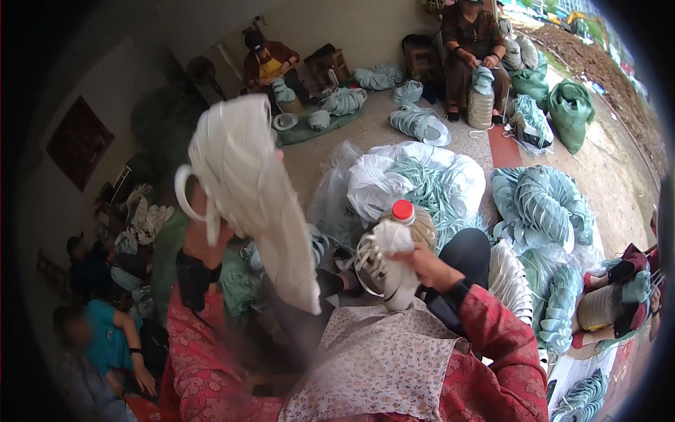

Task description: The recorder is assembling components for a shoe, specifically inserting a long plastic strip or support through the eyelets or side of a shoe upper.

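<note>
Above the lap, the right hand's (430,267) fingers close on a white laced piece (390,243); raised, the left hand (207,235) grips a blurred long white stack (249,183), fingers mostly hidden. Beyond the laced piece stands a red-capped bottle (423,228), near pale-blue bundles (541,207).

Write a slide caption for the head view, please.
Left hand holding up a white stack, right hand gripping a white piece near a red-capped bottle.
</note>
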A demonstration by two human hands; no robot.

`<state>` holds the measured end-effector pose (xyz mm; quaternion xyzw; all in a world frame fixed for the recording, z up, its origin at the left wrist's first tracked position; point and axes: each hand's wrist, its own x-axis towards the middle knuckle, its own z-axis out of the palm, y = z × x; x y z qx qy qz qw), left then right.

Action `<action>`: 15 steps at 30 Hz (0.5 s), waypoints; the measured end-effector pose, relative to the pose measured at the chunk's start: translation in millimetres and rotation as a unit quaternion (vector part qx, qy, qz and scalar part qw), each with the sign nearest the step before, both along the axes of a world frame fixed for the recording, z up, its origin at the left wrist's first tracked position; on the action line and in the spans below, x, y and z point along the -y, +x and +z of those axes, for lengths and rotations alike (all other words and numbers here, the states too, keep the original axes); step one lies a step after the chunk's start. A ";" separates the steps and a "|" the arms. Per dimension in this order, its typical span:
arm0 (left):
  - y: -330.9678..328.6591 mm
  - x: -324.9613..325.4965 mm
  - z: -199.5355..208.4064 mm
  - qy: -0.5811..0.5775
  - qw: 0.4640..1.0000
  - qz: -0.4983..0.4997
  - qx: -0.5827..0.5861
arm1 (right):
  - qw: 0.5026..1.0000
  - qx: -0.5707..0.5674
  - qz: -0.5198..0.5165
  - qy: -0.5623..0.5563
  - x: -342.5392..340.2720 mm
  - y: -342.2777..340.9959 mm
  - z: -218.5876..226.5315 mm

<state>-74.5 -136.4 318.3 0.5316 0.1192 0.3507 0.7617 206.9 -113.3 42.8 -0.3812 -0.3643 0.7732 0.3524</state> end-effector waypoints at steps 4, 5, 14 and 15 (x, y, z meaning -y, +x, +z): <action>-19.5 -14.7 -84.5 -0.048 0.976 0.207 -0.043 | 0.985 -0.163 -0.016 0.052 16.7 37.3 60.8; -26.3 -22.3 -109.9 -0.060 0.963 0.256 -0.053 | 0.985 -0.163 -0.020 0.054 21.0 39.9 68.5; -1.0 -55.6 -230.3 -0.291 0.942 0.153 -0.067 | 0.983 -0.183 -0.008 0.015 52.3 27.0 60.6; -20.8 -47.2 -240.7 -0.232 0.946 0.178 -0.141 | 0.984 -0.177 -0.010 0.021 57.2 26.8 60.4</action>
